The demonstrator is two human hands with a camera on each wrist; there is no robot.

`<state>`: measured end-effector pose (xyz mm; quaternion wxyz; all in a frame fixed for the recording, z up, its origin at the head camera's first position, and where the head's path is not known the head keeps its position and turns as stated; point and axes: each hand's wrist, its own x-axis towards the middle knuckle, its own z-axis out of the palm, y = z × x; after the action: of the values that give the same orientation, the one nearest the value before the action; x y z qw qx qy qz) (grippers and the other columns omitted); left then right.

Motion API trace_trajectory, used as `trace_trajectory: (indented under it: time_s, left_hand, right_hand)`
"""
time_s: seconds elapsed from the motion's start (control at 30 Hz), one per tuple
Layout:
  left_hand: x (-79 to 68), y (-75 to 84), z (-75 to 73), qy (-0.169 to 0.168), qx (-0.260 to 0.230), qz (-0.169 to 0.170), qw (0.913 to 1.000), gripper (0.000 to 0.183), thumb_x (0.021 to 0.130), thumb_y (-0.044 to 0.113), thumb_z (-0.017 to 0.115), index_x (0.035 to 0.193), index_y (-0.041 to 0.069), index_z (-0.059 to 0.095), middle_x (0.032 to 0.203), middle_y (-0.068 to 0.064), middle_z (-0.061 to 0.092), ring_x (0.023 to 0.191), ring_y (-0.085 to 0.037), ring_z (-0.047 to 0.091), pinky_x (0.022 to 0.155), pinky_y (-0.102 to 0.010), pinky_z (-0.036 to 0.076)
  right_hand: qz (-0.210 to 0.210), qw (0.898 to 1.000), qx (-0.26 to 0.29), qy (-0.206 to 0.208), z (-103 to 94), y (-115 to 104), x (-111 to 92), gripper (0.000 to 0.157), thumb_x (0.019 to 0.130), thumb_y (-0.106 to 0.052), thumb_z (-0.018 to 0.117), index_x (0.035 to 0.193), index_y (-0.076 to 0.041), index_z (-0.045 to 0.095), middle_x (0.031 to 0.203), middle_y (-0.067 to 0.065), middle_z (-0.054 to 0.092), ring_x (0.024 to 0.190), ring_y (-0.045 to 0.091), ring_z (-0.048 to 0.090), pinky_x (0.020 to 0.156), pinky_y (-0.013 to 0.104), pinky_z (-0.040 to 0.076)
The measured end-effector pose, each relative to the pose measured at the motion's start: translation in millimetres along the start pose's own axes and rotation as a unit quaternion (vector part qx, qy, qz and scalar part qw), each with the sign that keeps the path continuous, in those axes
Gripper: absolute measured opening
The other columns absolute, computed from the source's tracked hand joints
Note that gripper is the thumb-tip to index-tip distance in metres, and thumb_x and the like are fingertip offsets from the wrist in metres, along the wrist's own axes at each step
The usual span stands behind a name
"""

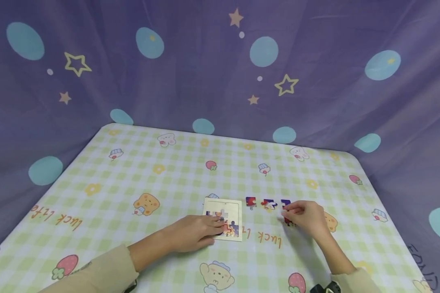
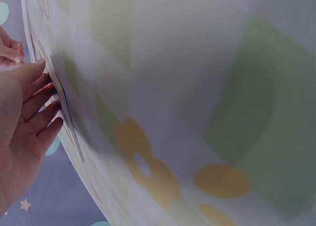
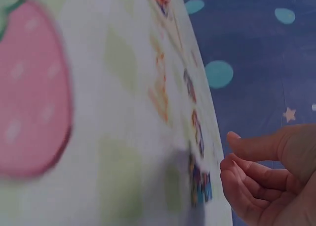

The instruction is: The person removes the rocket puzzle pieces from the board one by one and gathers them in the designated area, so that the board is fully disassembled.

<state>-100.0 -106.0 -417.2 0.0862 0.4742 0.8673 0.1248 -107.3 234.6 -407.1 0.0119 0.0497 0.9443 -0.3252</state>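
A small square jigsaw board (image 1: 234, 205) with a pale frame lies on the table, its lower part filled with colourful pieces. My left hand (image 1: 195, 232) rests over its left side, fingers extended and covering some pieces. In the left wrist view, the left fingertips (image 2: 55, 91) are right at the edge of the board (image 2: 74, 137). My right hand (image 1: 308, 217) hovers close over loose puzzle pieces (image 1: 285, 202) right of the board. In the right wrist view, its fingers (image 3: 237, 186) are bent, with a gap to the thumb (image 3: 252, 146) and nothing visible between them.
Two more loose pieces, a red one (image 1: 251, 202) and a purple and white one (image 1: 269, 204), lie in a row between the board and my right hand. A checked cloth (image 1: 183, 171) with printed pictures covers the table. A purple curtain (image 1: 205, 81) stands behind it.
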Motion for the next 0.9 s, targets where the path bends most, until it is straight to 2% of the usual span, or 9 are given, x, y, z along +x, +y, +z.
trace_trajectory:
  time_s: [0.13, 0.23, 0.53, 0.7, 0.9]
  left_hand:
    - [-1.0, -1.5, 0.0, -0.01, -0.011, -0.009, 0.9999, 0.041, 0.097, 0.027, 0.056, 0.136, 0.016, 0.055, 0.143, 0.001, 0.053, 0.137, -0.018, 0.047, 0.113, -0.037, 0.042]
    - [-1.7, -2.5, -0.2, -0.014, -0.016, -0.012, 0.9997, 0.042, 0.096, 0.027, 0.056, 0.137, 0.016, 0.054, 0.144, 0.001, 0.052, 0.138, -0.018, 0.046, 0.113, -0.037, 0.041]
    - [-1.9, -1.9, -0.5, -0.016, -0.024, -0.01, 0.9995, 0.041, 0.097, 0.027, 0.055, 0.137, 0.016, 0.055, 0.145, 0.001, 0.051, 0.138, -0.019, 0.045, 0.113, -0.037, 0.042]
    - [-2.4, -2.6, -0.9, -0.015, -0.023, -0.005, 0.9996, 0.042, 0.097, 0.027, 0.056, 0.137, 0.016, 0.054, 0.144, 0.0, 0.051, 0.138, -0.019, 0.045, 0.112, -0.038, 0.042]
    - [-2.9, -3.2, -1.0, -0.008, -0.029, -0.005, 0.9995, 0.042, 0.097, 0.027, 0.055, 0.137, 0.015, 0.054, 0.143, 0.001, 0.053, 0.138, -0.018, 0.045, 0.113, -0.038, 0.042]
  right_hand:
    - [-0.016, 0.999, 0.022, -0.018, 10.3, -19.4, 6.4, 0.017, 0.08, -0.02, 0.077, 0.09, -0.006, 0.075, 0.075, 0.003, 0.073, 0.063, 0.005, 0.062, 0.053, 0.017, 0.048]
    - [-0.046, 0.998, 0.042, -0.028, 23.6, -36.6, 11.5, 0.014, 0.08, -0.016, 0.077, 0.089, -0.007, 0.075, 0.077, 0.004, 0.073, 0.064, 0.006, 0.063, 0.056, 0.017, 0.05]
    - [-0.155, 0.981, 0.07, -0.09, 65.5, -74.3, 16.0, 0.011, 0.078, -0.009, 0.078, 0.087, -0.006, 0.073, 0.076, 0.003, 0.072, 0.066, 0.006, 0.062, 0.06, 0.015, 0.052]
    - [-0.18, 0.972, 0.066, -0.132, 77.9, -85.5, 14.8, 0.012, 0.078, -0.009, 0.077, 0.089, -0.007, 0.073, 0.08, 0.003, 0.072, 0.068, 0.006, 0.062, 0.061, 0.015, 0.051]
    - [-0.212, 0.962, 0.027, -0.169, 86.7, -91.5, 11.5, 0.016, 0.077, -0.007, 0.078, 0.092, -0.01, 0.073, 0.084, 0.001, 0.071, 0.072, 0.007, 0.06, 0.063, 0.015, 0.05]
